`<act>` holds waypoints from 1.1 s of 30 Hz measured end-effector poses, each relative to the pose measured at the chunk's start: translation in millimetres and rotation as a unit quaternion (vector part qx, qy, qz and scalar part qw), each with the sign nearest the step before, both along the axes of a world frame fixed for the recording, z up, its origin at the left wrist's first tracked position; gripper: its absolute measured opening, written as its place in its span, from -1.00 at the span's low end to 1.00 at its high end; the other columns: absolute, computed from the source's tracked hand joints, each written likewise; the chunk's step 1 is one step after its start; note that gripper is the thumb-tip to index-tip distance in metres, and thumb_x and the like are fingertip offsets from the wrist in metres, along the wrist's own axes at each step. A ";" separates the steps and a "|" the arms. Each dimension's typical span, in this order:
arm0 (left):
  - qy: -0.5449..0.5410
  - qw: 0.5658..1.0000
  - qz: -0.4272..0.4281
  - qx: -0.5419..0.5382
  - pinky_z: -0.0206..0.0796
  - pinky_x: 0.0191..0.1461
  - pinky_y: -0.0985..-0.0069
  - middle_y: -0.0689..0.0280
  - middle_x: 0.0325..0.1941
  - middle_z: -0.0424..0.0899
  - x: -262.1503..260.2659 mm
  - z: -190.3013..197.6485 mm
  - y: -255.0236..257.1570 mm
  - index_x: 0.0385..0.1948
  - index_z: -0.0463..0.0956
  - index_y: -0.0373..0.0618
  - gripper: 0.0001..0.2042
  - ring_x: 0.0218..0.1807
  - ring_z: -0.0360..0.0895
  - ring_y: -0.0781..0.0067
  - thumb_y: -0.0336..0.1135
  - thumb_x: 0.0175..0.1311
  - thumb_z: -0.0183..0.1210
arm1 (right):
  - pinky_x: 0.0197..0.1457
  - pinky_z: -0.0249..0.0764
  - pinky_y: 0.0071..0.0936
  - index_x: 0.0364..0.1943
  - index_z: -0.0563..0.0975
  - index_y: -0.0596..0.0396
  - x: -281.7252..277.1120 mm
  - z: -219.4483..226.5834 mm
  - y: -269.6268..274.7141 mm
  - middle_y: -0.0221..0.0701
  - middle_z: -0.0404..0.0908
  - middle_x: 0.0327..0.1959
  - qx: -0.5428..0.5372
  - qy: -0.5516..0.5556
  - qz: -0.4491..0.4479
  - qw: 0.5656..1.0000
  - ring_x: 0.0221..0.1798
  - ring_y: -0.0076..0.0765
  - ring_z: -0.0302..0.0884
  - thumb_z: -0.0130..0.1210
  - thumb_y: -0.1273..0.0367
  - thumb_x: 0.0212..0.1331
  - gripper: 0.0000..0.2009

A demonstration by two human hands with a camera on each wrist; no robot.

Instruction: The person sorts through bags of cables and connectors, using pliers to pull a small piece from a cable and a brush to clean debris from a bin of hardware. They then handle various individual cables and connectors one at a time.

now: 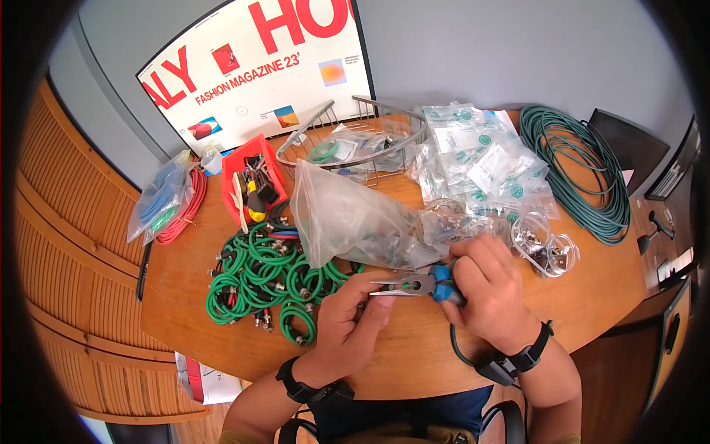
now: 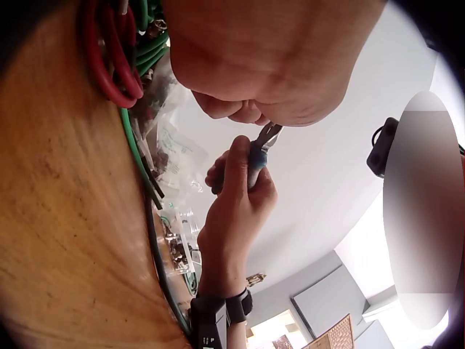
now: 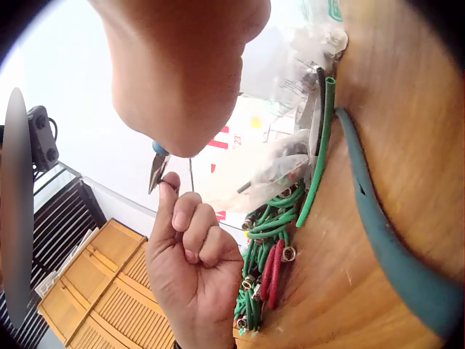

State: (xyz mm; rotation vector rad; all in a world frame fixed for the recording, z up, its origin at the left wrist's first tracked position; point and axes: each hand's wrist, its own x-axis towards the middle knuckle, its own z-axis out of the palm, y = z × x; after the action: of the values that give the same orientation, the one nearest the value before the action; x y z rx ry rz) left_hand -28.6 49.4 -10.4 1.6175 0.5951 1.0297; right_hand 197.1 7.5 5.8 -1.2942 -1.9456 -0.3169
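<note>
My right hand grips long-nose pliers by their blue handles, above the front of the table. The pliers point left, their metal jaws slightly parted. At the jaw tips, my left hand pinches a small dark part between thumb and forefinger, mostly covered. The left hand's other fingers are curled, as the right wrist view shows of that hand. A clear zip bag with small parts lies just beyond both hands. Left of them is a heap of coiled green cables with metal connectors.
A red bin of tools and a wire basket stand at the back. Clear packets and a dark green cable coil lie at right. A clear container of metal connectors is near the right hand. Red cable is far left.
</note>
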 end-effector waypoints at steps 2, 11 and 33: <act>0.011 1.000 0.002 0.000 0.14 -0.44 0.66 0.41 -0.44 0.50 -1.5 0.4 -1.1 0.07 0.49 -0.27 -0.84 -0.50 0.31 0.74 -0.39 0.65 0.07 | -0.24 0.49 -0.20 -0.41 0.49 0.13 0.0 2.6 -3.2 -0.25 0.58 -0.24 0.005 0.002 0.005 1.000 -0.30 -0.07 0.54 0.47 0.37 -0.17 -0.67; -0.004 1.000 -0.003 -0.020 0.11 -0.43 0.67 0.42 -0.45 0.49 -1.4 2.6 -3.1 0.10 0.55 -0.30 -0.79 -0.49 0.29 0.75 -0.36 0.66 0.07 | -0.31 0.47 -0.23 -0.41 0.50 0.15 1.2 -1.0 -0.4 -0.25 0.59 -0.25 0.023 0.014 0.016 1.000 -0.32 -0.08 0.55 0.47 0.41 -0.19 -0.68; -0.023 1.000 -0.003 -0.004 0.14 -0.40 0.67 0.38 -0.42 0.52 1.0 2.2 -4.6 0.11 0.46 -0.25 -0.81 -0.44 0.32 0.74 -0.36 0.69 0.01 | -0.37 0.52 -0.21 -0.43 0.51 0.17 -4.6 7.1 -7.4 -0.25 0.61 -0.31 0.011 0.023 0.013 1.000 -0.38 -0.07 0.57 0.48 0.41 -0.18 -0.69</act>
State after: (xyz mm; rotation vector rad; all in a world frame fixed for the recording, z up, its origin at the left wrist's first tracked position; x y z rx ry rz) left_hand -27.6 44.8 -8.2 1.5832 0.5615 1.0562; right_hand 192.5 0.1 13.0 -1.2516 -1.9136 -0.2924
